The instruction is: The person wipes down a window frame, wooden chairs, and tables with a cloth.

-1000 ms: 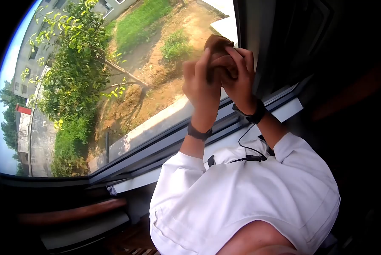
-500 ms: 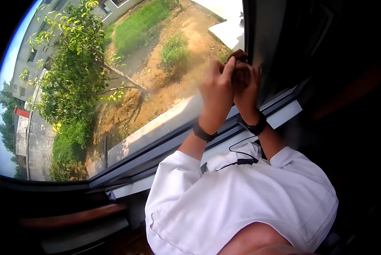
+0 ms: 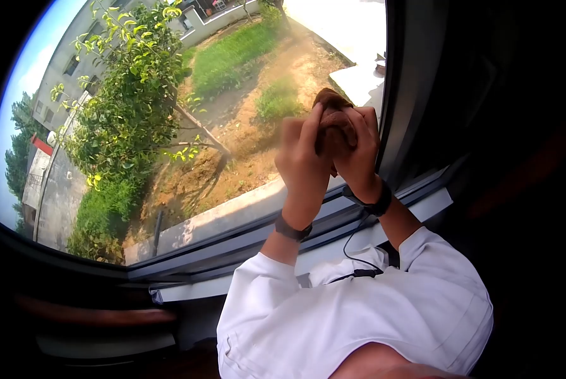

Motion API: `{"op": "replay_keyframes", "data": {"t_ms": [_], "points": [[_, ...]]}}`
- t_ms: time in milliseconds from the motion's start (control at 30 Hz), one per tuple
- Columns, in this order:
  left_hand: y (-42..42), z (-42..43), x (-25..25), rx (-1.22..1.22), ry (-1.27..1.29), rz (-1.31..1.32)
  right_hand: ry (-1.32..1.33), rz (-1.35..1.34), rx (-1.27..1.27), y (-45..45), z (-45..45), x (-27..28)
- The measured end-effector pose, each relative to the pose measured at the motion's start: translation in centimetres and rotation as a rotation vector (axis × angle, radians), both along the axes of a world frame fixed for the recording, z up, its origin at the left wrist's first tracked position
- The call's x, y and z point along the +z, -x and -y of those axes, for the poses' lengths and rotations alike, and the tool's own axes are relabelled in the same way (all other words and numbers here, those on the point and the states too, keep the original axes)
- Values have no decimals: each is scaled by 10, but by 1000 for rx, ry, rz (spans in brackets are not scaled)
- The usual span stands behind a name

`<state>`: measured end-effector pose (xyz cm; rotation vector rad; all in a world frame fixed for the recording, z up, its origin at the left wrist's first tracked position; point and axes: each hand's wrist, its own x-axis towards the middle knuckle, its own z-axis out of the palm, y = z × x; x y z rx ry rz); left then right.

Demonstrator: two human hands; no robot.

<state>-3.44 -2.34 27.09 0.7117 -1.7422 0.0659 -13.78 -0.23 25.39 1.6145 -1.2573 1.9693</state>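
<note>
A bunched brown cloth (image 3: 333, 123) is gripped between both hands, in front of the window glass (image 3: 251, 142). My left hand (image 3: 303, 155) closes on the cloth's left side, its fingers bent over the folds. From the right, my right hand (image 3: 362, 151) also holds it, with fingers curled around the edge. Whether the cloth touches the pane I cannot tell. Dark bands circle both wrists.
A dark window frame (image 3: 402, 95) runs up the right side. Below the glass lie the grey sill track (image 3: 232, 256) and a pale ledge (image 3: 207, 288). A black cable (image 3: 352, 243) hangs at the chest. Outside stand a leafy tree (image 3: 128, 95) and buildings.
Both hands and the cloth have shifted left and somewhat lower in view, farther from the right-hand frame. The outdoor scene has moved slightly right as the camera turned. Both hands still grip the cloth.
</note>
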Motion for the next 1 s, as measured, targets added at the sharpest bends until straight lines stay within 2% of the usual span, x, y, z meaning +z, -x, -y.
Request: {"op": "replay_keyframes", "data": {"t_ms": [167,267,333,600,700,1000], "points": [[38,7,38,-59,90,-23,34,103,-94,25,8,24],[54,6,49,-36,65,79,1,87,-177,37,4,31],[59,3,51,-49,79,121,39,136,-114,42,8,20],[42,-1,3,-131,-36,198,-124,105,-188,35,-8,-28],[31,-2,-9,-99,-68,188,-125,135,-113,28,-8,-30],[4,6,46,25,80,24,28,-35,-73,9,6,52]]}}
